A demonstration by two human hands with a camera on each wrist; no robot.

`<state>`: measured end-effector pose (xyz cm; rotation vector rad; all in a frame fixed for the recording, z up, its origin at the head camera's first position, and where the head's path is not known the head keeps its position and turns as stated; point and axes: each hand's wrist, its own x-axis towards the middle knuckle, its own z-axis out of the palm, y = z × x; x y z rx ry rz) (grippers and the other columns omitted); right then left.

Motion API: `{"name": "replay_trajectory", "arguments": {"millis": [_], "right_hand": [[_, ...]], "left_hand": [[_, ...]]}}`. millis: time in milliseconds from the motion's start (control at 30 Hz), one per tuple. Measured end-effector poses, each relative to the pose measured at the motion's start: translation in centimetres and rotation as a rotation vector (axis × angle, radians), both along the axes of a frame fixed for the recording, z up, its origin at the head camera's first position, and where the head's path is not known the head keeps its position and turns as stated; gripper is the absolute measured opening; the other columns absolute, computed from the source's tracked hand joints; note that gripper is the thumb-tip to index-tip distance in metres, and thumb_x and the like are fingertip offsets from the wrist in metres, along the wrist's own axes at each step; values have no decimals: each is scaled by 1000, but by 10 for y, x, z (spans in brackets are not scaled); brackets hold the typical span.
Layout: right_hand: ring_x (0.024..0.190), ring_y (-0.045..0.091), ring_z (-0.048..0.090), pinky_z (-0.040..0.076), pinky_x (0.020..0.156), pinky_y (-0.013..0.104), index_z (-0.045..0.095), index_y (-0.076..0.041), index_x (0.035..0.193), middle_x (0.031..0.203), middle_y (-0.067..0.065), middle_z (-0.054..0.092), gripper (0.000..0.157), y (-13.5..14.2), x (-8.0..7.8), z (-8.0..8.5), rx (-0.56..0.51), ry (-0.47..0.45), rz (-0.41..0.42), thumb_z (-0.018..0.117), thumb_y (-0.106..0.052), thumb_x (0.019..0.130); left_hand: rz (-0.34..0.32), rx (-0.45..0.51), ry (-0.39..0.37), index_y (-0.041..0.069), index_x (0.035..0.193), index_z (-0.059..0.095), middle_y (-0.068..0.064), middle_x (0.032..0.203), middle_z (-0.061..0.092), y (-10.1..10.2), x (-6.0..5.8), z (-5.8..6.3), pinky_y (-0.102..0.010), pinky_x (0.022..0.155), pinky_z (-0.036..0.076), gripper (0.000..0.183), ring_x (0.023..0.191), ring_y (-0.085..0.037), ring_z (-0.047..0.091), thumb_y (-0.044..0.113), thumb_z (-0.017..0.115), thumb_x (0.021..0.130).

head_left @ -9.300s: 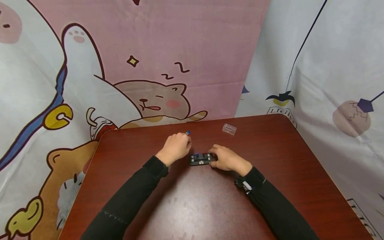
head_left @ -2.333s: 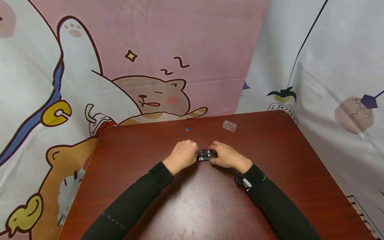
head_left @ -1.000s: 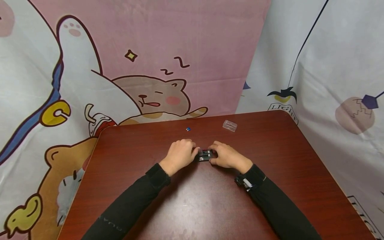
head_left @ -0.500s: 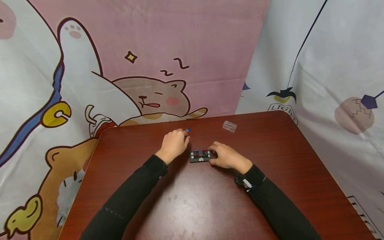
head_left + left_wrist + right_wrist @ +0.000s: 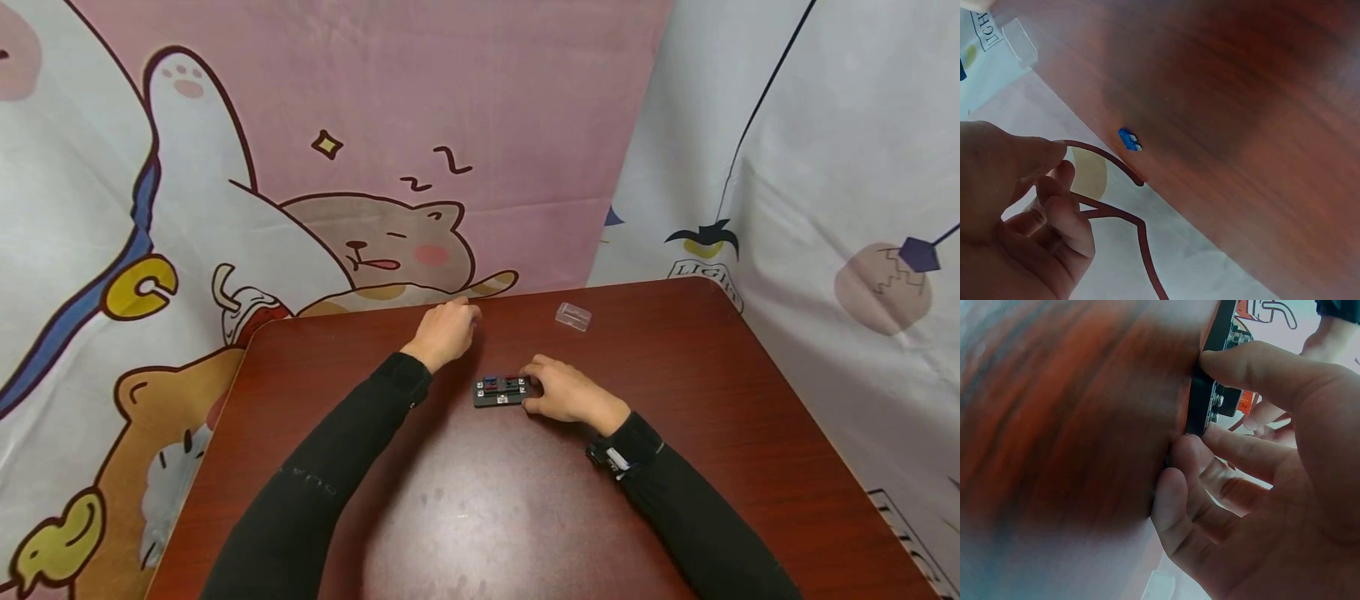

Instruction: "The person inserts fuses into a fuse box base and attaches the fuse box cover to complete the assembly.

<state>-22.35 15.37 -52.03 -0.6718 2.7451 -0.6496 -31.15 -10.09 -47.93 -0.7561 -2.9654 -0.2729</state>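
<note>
My right hand [image 5: 566,392] grips the right end of a small black fuse block [image 5: 489,398], thumb on the near side and fingers on the far side. Metal screws and an orange-red part show on the block [image 5: 1197,403] in the right wrist view. Small blue and red pieces sit along its top. Near the table's back edge is my left hand [image 5: 444,332], fingers loosely bent, nothing seen between them. A blue blade fuse [image 5: 1128,139] with pale prongs lies on the table just beyond its fingertips in the left wrist view; the left hand mostly hides it in the head view.
A clear plastic cover [image 5: 573,317] lies near the back edge, right of my left hand. The reddish-brown wooden table [image 5: 675,400] ends at the printed cloth [image 5: 555,167] behind it. A device is strapped to the right wrist [image 5: 615,460].
My left hand has left the fuse block's left end and moved back to the blue fuse near the far edge, uncovering the block. The right hand has kept its grip.
</note>
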Motion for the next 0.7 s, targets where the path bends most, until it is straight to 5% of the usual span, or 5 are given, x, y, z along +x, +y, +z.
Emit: {"name": "replay_trajectory", "arguments": {"millis": [400, 700], "right_hand": [[96, 19, 56, 48, 86, 38, 70, -14, 142, 118, -1, 61, 51, -1, 0, -1, 8, -9, 0, 83, -32, 97], [96, 19, 56, 48, 86, 39, 70, -14, 143, 120, 0, 61, 51, -1, 1, 1, 10, -17, -7, 83, -32, 97]], "left_hand": [[10, -99, -71, 12, 124, 83, -12, 114, 75, 4, -11, 2, -47, 87, 65, 23, 102, -31, 76, 8, 73, 104], [24, -116, -57, 14, 123, 84, -11, 119, 76, 5, -14, -3, -50, 92, 65, 24, 110, -34, 77, 8, 73, 103]]}}
